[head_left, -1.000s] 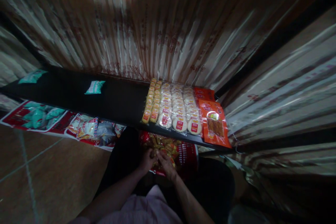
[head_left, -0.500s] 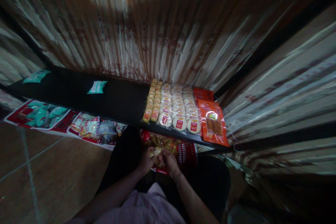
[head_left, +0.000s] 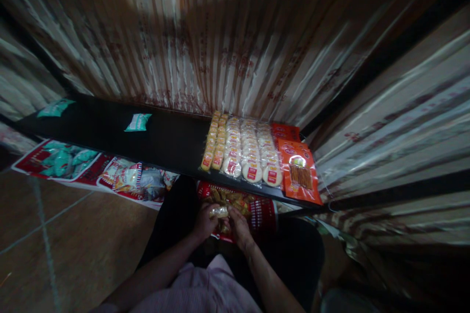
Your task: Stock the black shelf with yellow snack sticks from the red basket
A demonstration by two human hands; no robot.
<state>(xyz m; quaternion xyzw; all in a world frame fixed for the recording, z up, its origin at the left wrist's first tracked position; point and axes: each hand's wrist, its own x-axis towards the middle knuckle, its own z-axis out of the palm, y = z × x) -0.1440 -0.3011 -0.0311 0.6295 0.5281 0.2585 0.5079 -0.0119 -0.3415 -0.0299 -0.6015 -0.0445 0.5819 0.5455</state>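
Observation:
My left hand [head_left: 205,222] and my right hand [head_left: 239,225] meet over a red box [head_left: 265,212] of small wrapped snacks [head_left: 231,196]. Between them is one small wrapped snack [head_left: 219,212] in clear, shiny film. Fingers of both hands are closed on its ends. Just beyond, on a black shelf [head_left: 172,139], lie rows of yellow wrapped snacks [head_left: 214,142], rows of round white wrapped crackers [head_left: 252,151], and orange snack bags [head_left: 300,171] at the right end.
Two teal packets [head_left: 138,122] lie apart on the shelf's left part. Below it stand a box of teal packets [head_left: 62,159] and a box of mixed packets [head_left: 127,176]. Striped plastic sheeting [head_left: 220,34] hangs behind, and a black frame bar [head_left: 389,193] runs along the right.
The wrapped snack has turned from a slant to nearly level between my hands. Both hands stay over the red box; the view has shifted slightly.

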